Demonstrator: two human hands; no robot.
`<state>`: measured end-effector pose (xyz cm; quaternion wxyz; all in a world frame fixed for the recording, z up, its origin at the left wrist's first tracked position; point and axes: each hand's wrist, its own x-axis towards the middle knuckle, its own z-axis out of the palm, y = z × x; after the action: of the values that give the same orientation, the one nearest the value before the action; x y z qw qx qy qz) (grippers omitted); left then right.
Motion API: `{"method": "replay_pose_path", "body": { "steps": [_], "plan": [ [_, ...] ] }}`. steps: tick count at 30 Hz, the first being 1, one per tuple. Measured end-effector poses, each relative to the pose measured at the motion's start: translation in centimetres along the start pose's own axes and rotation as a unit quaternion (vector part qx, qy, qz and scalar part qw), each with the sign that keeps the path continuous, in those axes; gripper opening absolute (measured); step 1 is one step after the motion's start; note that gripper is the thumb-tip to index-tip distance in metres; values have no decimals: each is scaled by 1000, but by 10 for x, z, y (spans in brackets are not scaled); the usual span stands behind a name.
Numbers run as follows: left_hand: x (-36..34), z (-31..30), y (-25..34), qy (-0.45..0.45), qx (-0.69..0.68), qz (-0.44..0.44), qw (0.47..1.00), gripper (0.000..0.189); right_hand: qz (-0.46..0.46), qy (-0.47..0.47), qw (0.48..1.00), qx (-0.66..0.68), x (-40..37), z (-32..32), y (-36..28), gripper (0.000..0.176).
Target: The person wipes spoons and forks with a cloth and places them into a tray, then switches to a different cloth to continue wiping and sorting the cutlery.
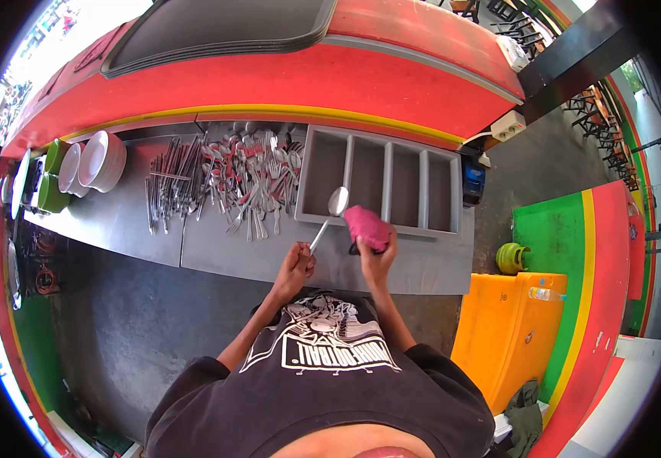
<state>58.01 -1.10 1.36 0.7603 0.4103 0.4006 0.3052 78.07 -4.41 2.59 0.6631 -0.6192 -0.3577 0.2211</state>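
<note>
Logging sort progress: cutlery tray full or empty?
Empty: the cutlery tray shows four bare grey compartments; loose cutlery lies beside it.

Fingers of right hand (378,257) hidden under pink cloth (366,227). End of spoon (336,203) handle buried in left hand (298,265). In cutlery heap (224,183), pieces too small and tangled to sort. Top edge cuts off dark tray (216,27).

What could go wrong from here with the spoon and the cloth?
The left hand grips the shiny metal spoon only at its handle end, so it might slip onto the grey counter or the floor. The crumpled pink cloth in the right hand could knock it loose. The loose pile of metal cutlery lies nearby; a careless sweep could scatter it.
</note>
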Motion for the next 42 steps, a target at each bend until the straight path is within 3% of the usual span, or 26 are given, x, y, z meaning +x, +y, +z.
{"method": "replay_pose_path", "body": {
  "steps": [4, 7, 9, 11, 12, 14, 15, 17, 19, 22, 28, 31, 33, 37, 40, 42],
  "plan": [
    [10, -3, 14, -14, -58, -14, 998, 17, -12, -127, 991, 39, -27, 24, 1, 41],
    [13, 7, 35, 49, -65, -12, 997, 12, -47, -229, 970, 61, -31, 40, -15, 41],
    [15, 4, 38, 27, 12, 53, 998, 12, -116, -224, 967, 32, -22, 48, -31, 39],
    [24, -21, 20, -34, -10, 23, 999, 14, -138, -215, 967, 18, -15, 52, -36, 39],
    [34, -49, 2, -70, -86, -56, 992, 20, -136, -212, 968, 19, -14, 56, -38, 38],
    [40, -64, 1, -97, -86, -89, 988, 20, -131, -207, 969, 25, -12, 66, -37, 38],
    [36, -57, 14, -90, -12, -44, 995, 15, -130, -204, 970, 32, -14, 71, -35, 39],
    [31, -46, 40, -38, -11, -55, 998, 18, -130, -193, 972, 45, -20, 81, -26, 43],
    [34, -42, 57, 53, -160, -165, 972, 20, -101, -155, 980, 71, -27, 92, -20, 43],
    [43, -64, 46, -12, -171, -133, 976, 27, -69, -110, 989, 77, -34, 95, -19, 42],
    [45, -76, 36, -159, -82, -114, 977, 38, -71, -69, 994, 44, -37, 92, -14, 42],
    [39, -68, 33, -161, -3, -94, 982, 38, -100, -94, 991, 4, -36, 88, -7, 42],
    [33, -61, 36, -181, 92, -27, 979, 38, -112, -99, 988, -28, -34, 85, -9, 42],
    [23, -60, 42, -274, 220, 59, 934, 37, -122, -71, 985, -98, -24, 83, -9, 39],
    [13, -59, 64, -302, 348, 2, 887, 35, -132, -65, 981, -127, -15, 86, -8, 40],
    [13, -65, 57, -290, 358, 66, 885, 32, -131, -58, 981, -132, -10, 89, -9, 41]
  ]
}}
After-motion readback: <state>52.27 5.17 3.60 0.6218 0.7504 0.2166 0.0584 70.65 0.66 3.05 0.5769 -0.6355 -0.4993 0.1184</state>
